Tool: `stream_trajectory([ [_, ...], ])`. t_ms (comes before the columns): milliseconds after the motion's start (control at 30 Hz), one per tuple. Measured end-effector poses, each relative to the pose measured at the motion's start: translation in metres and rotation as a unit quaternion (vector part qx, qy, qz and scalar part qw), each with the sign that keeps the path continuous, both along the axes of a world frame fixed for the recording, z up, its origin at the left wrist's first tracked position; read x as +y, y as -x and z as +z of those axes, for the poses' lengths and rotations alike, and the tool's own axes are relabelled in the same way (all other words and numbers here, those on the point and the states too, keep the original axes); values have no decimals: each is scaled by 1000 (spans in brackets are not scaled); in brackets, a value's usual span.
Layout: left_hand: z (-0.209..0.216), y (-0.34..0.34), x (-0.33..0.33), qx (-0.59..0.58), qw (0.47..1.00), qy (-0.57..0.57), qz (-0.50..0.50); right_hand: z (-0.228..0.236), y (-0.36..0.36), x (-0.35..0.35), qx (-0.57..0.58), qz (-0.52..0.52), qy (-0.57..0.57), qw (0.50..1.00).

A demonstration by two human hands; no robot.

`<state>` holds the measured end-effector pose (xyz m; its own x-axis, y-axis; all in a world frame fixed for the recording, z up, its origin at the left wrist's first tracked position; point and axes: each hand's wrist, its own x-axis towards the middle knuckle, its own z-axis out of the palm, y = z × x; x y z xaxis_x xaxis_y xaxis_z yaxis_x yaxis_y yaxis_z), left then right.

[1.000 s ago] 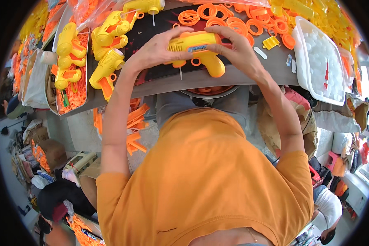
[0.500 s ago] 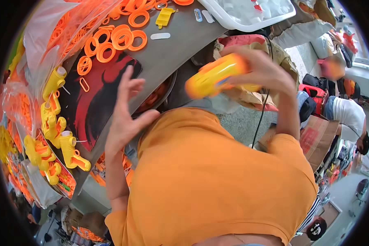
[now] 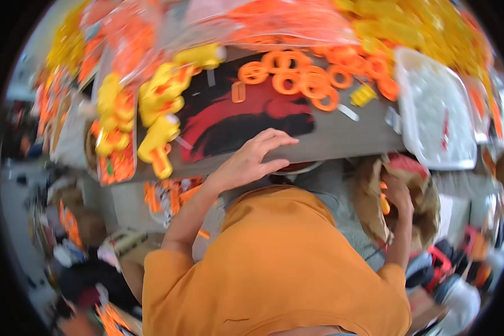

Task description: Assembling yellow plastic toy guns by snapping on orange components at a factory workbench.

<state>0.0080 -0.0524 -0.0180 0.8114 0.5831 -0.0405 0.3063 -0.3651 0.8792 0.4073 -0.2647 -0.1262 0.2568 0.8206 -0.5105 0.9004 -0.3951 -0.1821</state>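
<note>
Left hand (image 3: 251, 161) rests spread on the counter (image 3: 341, 137) edge; right hand (image 3: 397, 193) reaches down into brown bag (image 3: 425, 207) (grip hidden, cannot tell).

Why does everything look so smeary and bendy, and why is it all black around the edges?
Head view: the whole picture is motion-blurred, so the orange rings and yellow toys smear; the table edge bows because the fisheye lens bends straight lines; the black rim is the lens's round border. The left hand on the table edge is fairly clear, while the right hand in the brown bag is soft.
</note>
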Motion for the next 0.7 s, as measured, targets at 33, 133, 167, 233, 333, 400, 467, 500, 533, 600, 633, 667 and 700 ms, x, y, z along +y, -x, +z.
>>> stream_trajectory([
  [33,1,6,7,-13,1000,17,7,18,10,8,14,-29,-10,999],
  [133,17,34,30,-29,990,-34,135,99,57,44,181,-29,-109,977],
  [167,23,45,42,-34,979,-62,193,111,69,53,239,-9,-127,963],
  [233,34,74,72,6,922,-231,309,122,90,70,280,34,-138,949],
  [333,26,134,142,23,833,-359,420,124,115,97,296,112,-142,938],
  [400,19,162,185,61,820,-389,416,123,134,116,288,191,-175,922],
  [467,3,173,215,275,805,-401,340,118,163,141,324,215,-208,898],
  [500,-6,181,224,269,809,-399,337,116,179,155,353,206,-199,891],
  [533,-15,187,234,300,831,-346,316,112,192,166,344,213,-237,883],
  [600,-12,173,237,311,868,-265,282,96,209,191,307,199,-319,874],
  [633,-14,174,238,305,872,-264,278,93,215,204,280,191,-361,869],
  [667,-15,183,238,284,871,-263,302,94,219,218,236,182,-361,884],
  [700,-17,188,237,262,870,-262,327,96,223,232,191,175,-360,896],
])
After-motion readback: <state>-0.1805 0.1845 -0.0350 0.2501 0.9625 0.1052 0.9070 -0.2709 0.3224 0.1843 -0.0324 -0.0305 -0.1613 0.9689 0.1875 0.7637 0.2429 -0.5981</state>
